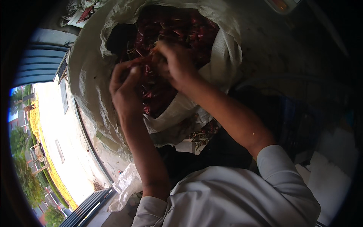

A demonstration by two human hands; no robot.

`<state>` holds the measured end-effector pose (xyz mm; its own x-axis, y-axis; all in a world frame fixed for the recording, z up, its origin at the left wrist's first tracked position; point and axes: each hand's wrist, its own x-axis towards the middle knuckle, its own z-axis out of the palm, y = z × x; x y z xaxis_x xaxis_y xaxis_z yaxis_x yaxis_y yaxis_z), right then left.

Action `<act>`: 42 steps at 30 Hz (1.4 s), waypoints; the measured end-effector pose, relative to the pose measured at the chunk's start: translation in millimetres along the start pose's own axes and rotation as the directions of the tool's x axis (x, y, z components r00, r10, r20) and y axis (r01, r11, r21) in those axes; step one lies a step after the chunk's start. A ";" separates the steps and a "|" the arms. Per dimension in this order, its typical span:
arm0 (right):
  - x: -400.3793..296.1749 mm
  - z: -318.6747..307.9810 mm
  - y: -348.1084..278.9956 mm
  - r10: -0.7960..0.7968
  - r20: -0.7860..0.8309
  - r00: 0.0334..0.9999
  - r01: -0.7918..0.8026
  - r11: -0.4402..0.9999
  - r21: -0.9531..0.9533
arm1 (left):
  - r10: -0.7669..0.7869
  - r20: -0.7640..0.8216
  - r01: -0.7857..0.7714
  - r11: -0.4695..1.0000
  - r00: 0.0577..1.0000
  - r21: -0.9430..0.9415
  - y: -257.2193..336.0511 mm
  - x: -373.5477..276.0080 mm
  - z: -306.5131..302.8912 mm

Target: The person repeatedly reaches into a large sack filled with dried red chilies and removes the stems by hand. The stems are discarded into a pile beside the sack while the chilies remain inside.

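Before me stands a large white woven plastic sack with its rim rolled outward. It holds many dark red dried chili peppers with pale stems. My left hand is over the near left part of the opening, its fingers bent around a red chili pepper. To its right, my right hand is blurred, with thumb and fingertips close together at the other end of that pepper. An orange-red bit shows at the right fingertips, too blurred to name surely.
Stems and chili scraps lie below the sack, near my dark-clothed legs. A crumpled clear plastic bag lies at the lower left. Further left are a blue corrugated metal door and a bright yard with trees and a parked vehicle.
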<state>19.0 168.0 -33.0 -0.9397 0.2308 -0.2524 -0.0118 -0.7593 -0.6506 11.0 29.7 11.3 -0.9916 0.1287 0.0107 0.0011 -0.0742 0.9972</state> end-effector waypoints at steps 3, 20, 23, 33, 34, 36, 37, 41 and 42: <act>8.5 -11.2 -4.1 -0.037 0.016 0.999 0.038 0.998 -0.049 | 0.109 -0.116 -0.100 0.992 0.987 0.081 13.5 10.3 -11.6; -5.6 -2.3 -19.6 0.138 0.281 0.950 -0.019 0.921 -0.388 | 0.013 -0.078 0.021 0.911 0.997 0.411 -14.5 59.4 -55.4; -2.0 0.8 -4.5 0.052 0.319 0.946 0.118 0.863 -0.491 | 0.011 -0.139 0.022 0.973 0.990 0.232 -4.0 30.6 -50.5; -8.9 4.5 2.0 -0.417 0.543 0.729 0.677 0.325 -0.660 | 0.015 0.106 -0.072 0.828 0.994 0.556 1.5 -9.9 -21.1; -7.8 3.4 2.4 -0.399 0.519 0.755 0.650 0.357 -0.671 | 0.021 0.108 -0.058 0.934 0.994 0.351 -5.7 -10.7 -25.7; -3.5 -0.1 2.8 -0.363 0.471 0.804 0.592 0.417 -0.690 | -0.042 0.077 0.024 0.974 0.996 0.223 -0.9 -15.2 -23.8; -3.5 -1.2 3.3 -0.356 0.480 0.802 0.594 0.394 -0.701 | -0.075 0.066 0.064 0.986 0.995 0.156 0.8 -16.4 -22.4; -6.1 -2.7 2.5 -0.320 0.572 0.755 0.655 0.325 -0.682 | -0.063 0.037 0.056 0.985 0.997 0.161 -9.9 -16.5 -27.0; -7.2 -2.9 1.6 -0.309 0.607 0.732 0.681 0.311 -0.663 | -0.037 0.033 0.030 0.978 0.999 0.204 -11.1 -16.8 -26.5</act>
<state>26.7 166.9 -34.3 -0.8916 0.0342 0.4515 -0.4174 0.3247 -0.8487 24.3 2.2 -1.9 -0.9861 0.1641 -0.0239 -0.0018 0.1332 0.9911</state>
